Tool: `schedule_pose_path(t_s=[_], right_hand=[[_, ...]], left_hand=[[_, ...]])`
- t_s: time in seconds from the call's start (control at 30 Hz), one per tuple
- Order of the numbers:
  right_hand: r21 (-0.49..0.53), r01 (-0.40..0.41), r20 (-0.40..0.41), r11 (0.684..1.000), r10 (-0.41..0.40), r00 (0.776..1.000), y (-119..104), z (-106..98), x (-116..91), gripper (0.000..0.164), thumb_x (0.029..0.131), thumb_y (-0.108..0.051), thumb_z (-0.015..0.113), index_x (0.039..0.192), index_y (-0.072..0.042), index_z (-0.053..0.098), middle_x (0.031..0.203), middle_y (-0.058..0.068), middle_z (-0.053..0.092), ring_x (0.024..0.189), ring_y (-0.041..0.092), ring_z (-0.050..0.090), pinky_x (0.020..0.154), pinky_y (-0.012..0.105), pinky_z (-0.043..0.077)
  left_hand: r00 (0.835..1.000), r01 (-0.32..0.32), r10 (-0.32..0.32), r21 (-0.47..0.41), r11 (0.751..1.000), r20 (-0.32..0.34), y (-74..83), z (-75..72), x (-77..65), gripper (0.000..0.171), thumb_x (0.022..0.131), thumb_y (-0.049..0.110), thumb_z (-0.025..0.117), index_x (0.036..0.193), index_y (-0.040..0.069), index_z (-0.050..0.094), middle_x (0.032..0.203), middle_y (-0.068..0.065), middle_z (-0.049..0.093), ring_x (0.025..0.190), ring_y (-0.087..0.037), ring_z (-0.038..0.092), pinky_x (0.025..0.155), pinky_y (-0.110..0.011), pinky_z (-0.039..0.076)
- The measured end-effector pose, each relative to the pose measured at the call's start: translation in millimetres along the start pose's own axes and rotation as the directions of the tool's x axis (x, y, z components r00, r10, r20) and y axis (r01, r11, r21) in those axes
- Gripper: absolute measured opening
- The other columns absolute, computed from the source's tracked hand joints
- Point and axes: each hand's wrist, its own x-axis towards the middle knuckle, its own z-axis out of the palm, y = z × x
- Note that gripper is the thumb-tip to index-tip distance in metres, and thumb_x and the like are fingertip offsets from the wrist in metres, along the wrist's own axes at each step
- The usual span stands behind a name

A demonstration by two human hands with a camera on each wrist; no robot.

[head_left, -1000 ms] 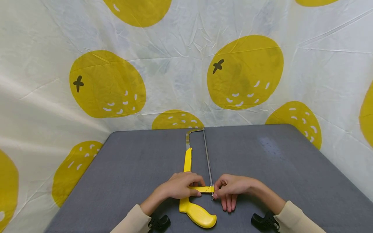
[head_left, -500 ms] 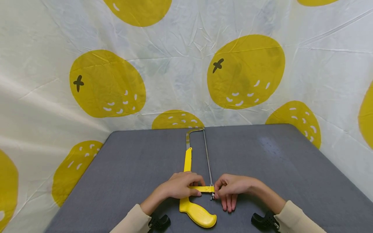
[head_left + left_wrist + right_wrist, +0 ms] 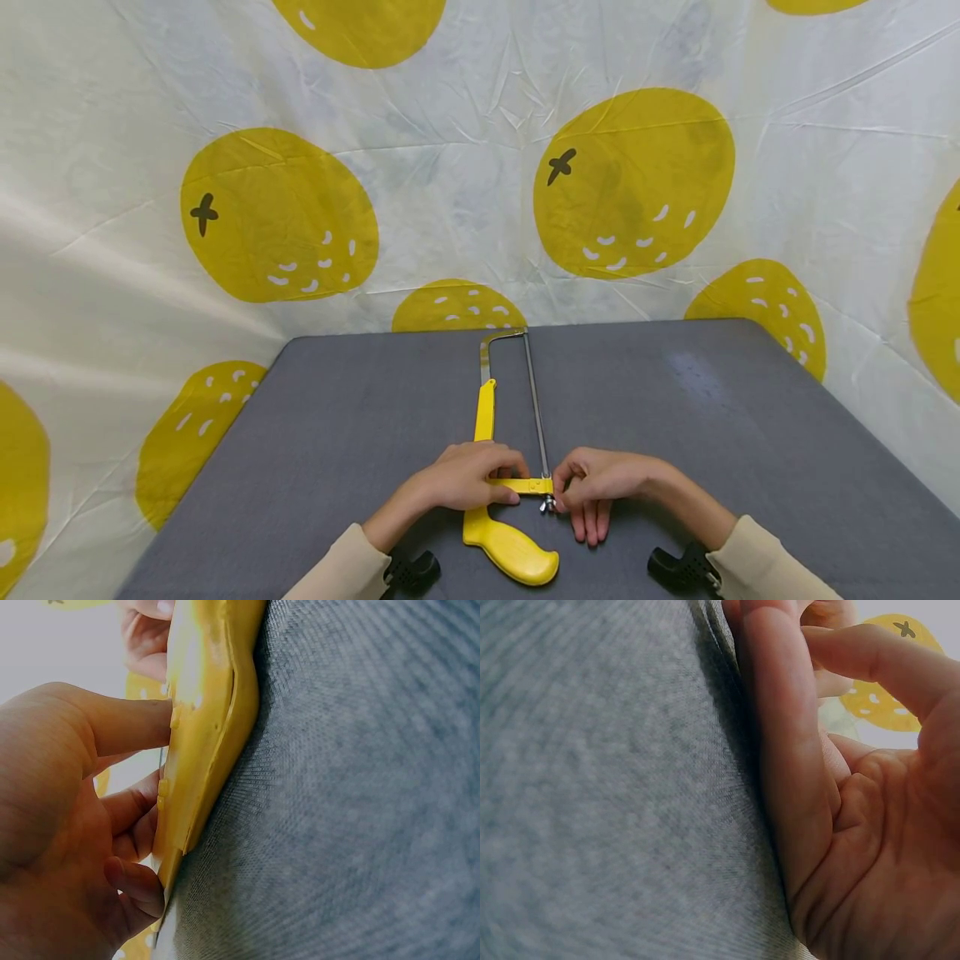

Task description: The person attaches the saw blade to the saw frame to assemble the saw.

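A hacksaw (image 3: 517,554) with a yellow handle lies flat on the grey table, its metal front end pointing away from me. My left hand (image 3: 468,477) grips the yellow frame near the handle, thumb on the near side and fingers over the far side. At the near end of the blade (image 3: 536,400) sits a small metal wing nut (image 3: 546,506). Thumb and index finger of my right hand (image 3: 603,483) pinch at it, while the other fingers rest on the table. In the right wrist view my right hand (image 3: 870,795) hides the nut.
The grey padded table (image 3: 360,408) reaches back to a white sheet (image 3: 450,200) printed with yellow fruit, which hangs behind and at both sides. Black wrist devices (image 3: 411,573) sit below the sleeves.
The wing nut has turned a little, and its wings now show spread beside my right fingertips. My left hand and the hacksaw stay in place.
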Motion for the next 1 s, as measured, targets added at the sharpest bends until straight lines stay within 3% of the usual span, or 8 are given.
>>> schedule_pose_path(t_s=[1.0], right_hand=[[0.014,-0.008,0.004,1.000,0.008,1.000,-1.4,-5.3,0.0,0.008,0.096,-0.007,0.062,0.099,-0.001,0.065,0.070,0.005,0.072,0.056,0.008,0.071,0.051,0.025,0.056]], left_hand=[[1.000,0.010,-0.010,-0.030,0.999,0.006,1.3,-3.5,2.5,0.017,0.096,0.038,0.074,0.112,0.042,0.070,0.087,0.017,0.056,0.074,0.000,0.050,0.065,-0.022,0.038]])
